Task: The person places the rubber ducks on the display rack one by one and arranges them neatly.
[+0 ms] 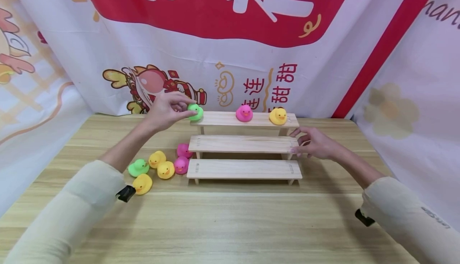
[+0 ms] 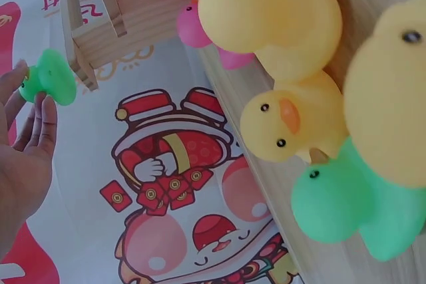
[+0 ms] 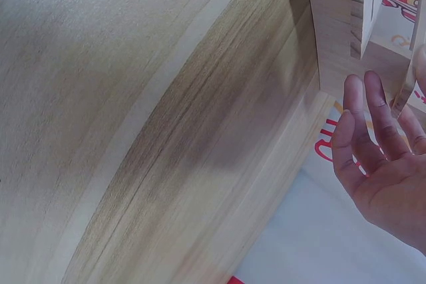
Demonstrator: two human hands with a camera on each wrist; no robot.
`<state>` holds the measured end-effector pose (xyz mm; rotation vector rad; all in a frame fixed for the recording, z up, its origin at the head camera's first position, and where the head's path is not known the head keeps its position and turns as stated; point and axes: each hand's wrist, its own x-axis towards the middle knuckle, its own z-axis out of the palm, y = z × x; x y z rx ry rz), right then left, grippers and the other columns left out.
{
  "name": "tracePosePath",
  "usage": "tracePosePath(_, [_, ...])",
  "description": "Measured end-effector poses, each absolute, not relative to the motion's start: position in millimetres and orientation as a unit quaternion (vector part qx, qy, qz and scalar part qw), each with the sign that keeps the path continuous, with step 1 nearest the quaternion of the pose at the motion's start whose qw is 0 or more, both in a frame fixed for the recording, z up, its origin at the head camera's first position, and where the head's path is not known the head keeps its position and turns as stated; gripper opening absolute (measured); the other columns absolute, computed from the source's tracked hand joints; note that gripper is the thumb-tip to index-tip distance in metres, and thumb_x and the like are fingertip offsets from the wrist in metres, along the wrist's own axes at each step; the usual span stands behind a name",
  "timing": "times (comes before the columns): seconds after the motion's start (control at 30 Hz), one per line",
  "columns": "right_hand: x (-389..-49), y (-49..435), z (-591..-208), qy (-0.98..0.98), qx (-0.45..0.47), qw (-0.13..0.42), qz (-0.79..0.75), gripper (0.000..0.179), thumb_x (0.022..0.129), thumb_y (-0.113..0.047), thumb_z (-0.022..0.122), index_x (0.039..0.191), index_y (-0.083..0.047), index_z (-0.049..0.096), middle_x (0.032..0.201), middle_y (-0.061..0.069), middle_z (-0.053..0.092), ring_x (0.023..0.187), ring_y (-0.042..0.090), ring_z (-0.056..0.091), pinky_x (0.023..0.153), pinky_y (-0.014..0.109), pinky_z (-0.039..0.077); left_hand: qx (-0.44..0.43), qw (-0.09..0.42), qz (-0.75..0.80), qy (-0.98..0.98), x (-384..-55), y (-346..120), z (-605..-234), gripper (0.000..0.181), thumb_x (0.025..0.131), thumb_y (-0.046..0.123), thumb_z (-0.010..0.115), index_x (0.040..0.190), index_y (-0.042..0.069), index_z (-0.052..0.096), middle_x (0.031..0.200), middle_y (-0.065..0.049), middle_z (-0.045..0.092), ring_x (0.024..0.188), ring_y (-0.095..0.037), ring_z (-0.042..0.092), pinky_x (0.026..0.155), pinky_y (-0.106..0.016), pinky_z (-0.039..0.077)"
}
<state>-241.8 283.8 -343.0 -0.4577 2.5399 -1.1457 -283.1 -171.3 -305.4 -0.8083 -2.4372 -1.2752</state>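
Green duck, left, on the table; three yellow ducks, beside it; left hand, thumb and fingertips pinching a second green duck at the far shelf's left end; two pink ducks, left of the middle shelf; single pink duck, mid far shelf; single yellow duck, its right end; right hand, fingers parted, loosely bent, at the middle shelf's right end, contact unclear

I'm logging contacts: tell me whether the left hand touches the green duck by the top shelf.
Touching: the left wrist view shows the left hand pinching the green duck.
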Motion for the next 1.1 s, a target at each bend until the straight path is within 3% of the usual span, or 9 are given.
tracePosePath(0.43, [-243, 287, -344, 0.892, -0.154, 0.159, -0.395, 0.051, 0.094, -0.011, 0.078, 0.132, 0.008, 0.05, 0.084, 0.014, 0.07, 0.08, 0.032, 0.07, 0.058, 0.04, 0.058, -0.276, 0.087, -0.45, -0.845, -288, -140, -303, 0.029, 0.087, 0.008, 0.084, 0.112, -0.005, 0.077, 0.104, -0.019, 0.069, 0.085, -0.021, 0.061, 0.072, -0.016, 0.05])
tracePosePath(1.1, [-244, 285, -342, 0.895, -0.146, 0.173, -0.385, 0.051, 0.095, -0.016, 0.078, 0.131, 0.006, 0.05, 0.086, 0.018, 0.071, 0.082, 0.03, 0.067, 0.062, 0.042, 0.059, -0.287, 0.083, -0.438, -0.848, -297, -126, -308, 0.029, 0.087, 0.006, 0.084, 0.113, -0.004, 0.077, 0.104, -0.017, 0.071, 0.087, -0.024, 0.067, 0.072, -0.017, 0.054])
